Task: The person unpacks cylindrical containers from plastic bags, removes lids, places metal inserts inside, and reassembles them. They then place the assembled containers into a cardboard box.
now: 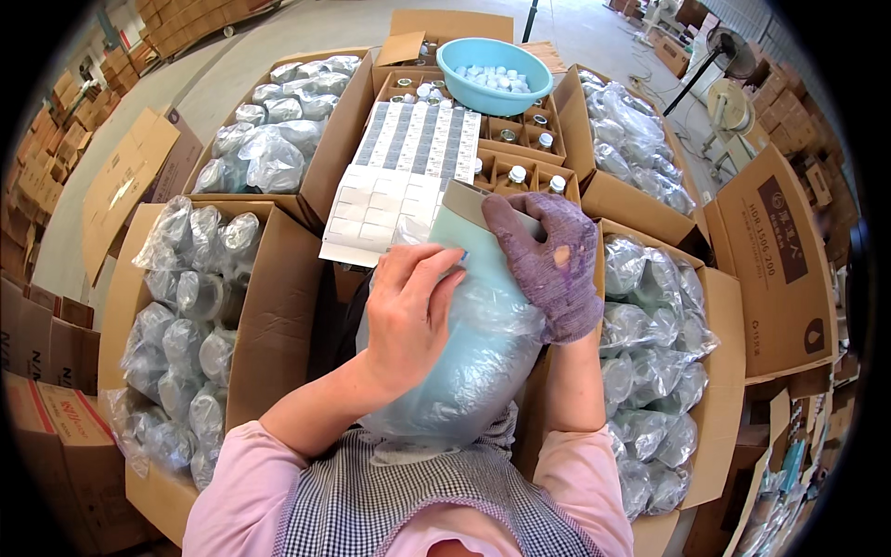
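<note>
A large pale blue, shiny thing covered in clear plastic rests in my lap, its flat upper end tilted away from me. Along that end runs a grey-brown strip. My right hand, in a worn purple glove, curls its fingers around the upper right of this thing. Bare and pinched closed, my left hand is at its left side. A small dark blue spot shows at its fingertips; what they hold, if anything, is too small to name. Just beyond lie white sheets of labels.
Cartons of plastic-wrapped glassware flank me at left and right. Ahead, a blue basin of white caps sits on a divided carton of bottles. A standing fan is at the far right.
</note>
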The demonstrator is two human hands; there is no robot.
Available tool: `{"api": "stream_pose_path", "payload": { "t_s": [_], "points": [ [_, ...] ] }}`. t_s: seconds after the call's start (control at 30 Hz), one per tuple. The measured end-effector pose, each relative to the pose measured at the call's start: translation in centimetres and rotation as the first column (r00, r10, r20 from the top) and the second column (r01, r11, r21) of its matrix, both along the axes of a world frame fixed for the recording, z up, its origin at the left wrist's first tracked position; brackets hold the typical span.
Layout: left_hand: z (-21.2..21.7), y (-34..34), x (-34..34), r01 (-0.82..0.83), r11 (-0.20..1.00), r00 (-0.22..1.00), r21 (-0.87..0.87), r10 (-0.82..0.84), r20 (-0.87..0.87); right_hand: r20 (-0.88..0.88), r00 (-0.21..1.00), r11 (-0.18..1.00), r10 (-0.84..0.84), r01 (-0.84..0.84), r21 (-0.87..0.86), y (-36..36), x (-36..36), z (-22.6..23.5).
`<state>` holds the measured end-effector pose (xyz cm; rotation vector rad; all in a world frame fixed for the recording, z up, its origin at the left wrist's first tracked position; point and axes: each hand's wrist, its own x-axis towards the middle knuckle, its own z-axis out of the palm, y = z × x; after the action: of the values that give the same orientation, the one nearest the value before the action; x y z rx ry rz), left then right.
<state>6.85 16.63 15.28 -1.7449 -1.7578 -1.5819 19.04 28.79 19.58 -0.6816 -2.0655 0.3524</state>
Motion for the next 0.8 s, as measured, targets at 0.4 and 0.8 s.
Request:
{"api": "stream_pose_path", "payload": {
  "t_s": [0.4, 0.8],
  "points": [
    [0.1, 0.8, -0.7, 0.105, 0.994, 0.994, -0.026, -0.103, 0.044, -0.031, 0.999, 1.0, -0.009, 0.01, 0.026, 0.0, 0.3, -0.7],
    [0.7, -0.3, -1.2, 0.243, 0.959, 0.962, -0.148, -0.218, 0.166, -0.045, 0.999, 0.999, 0.0, -0.002, -0.044, -0.3, 1.0, -0.2]
  ]
}}
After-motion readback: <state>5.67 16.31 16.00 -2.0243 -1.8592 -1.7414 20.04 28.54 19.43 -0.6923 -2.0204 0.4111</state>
